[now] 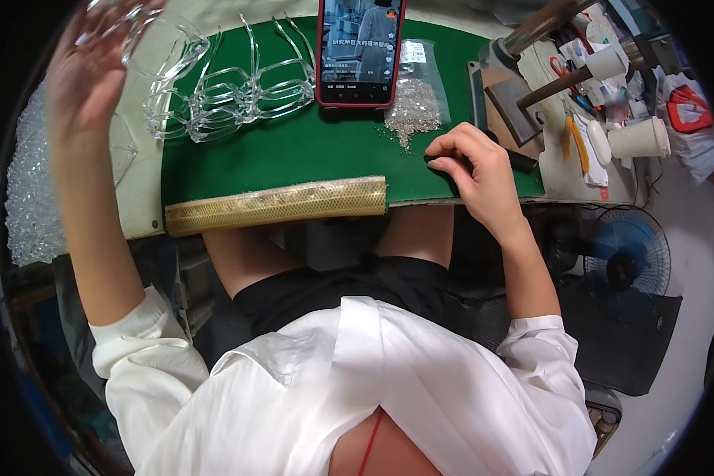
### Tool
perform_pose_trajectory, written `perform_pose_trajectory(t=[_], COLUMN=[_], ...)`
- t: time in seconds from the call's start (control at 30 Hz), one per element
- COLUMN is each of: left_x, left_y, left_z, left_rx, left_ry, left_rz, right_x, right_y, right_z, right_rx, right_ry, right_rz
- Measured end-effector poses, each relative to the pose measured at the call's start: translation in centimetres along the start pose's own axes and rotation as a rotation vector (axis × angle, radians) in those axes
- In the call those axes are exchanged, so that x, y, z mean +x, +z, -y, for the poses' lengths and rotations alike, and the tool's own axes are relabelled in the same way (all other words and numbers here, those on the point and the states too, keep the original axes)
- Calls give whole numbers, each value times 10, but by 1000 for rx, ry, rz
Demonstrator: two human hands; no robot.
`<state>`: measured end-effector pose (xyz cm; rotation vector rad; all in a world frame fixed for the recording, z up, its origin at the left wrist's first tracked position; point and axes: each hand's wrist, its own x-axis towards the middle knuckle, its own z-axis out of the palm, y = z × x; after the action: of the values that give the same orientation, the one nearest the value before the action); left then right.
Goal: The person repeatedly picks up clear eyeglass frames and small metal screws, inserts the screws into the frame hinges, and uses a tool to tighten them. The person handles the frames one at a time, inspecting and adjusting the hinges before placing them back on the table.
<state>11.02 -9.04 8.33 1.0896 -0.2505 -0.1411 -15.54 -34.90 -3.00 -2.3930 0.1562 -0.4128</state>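
At the far left, my left hand [95, 87] is raised and smeared by motion, its fingers around a clear eyeglass frame [165, 49]. Several more clear eyeglass frames [250, 99] lie with their temples up on the green mat [285, 163]. My right hand [476, 170] rests over the mat's right part, thumb and forefinger pinched together. Whatever sits between those fingertips is too small to make out. Just left of them a heap of tiny metal parts [412, 125] spills from a clear plastic bag [430, 79].
A phone [357, 51] stands upright at mid-table. Along the front edge runs a gold perforated strip [278, 205]. A metal bench press [523, 103] and a white cup [641, 139] are at right. Clear pieces [36, 182] are piled far left; a fan [623, 262] stands below right.
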Motion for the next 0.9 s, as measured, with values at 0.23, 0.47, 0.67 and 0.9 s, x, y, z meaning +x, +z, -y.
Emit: perform_pose_trajectory(t=[0.23,0.47,0.67,0.9], left_x=[-62,-126,-132,-136], left_y=[-48,-7,-8,-5], left_z=[-2,64,66,72], left_rx=[45,455,534,458], left_ry=[212,320,217,269], left_rz=[503,623,679,632], right_x=[7,4,11,6], right_y=[5,10,20,15], right_z=[5,8,9,5], right_rx=[13,-60,-160,-114], right_ry=[-13,6,2,-1], right_rz=[30,-29,-89,-87])
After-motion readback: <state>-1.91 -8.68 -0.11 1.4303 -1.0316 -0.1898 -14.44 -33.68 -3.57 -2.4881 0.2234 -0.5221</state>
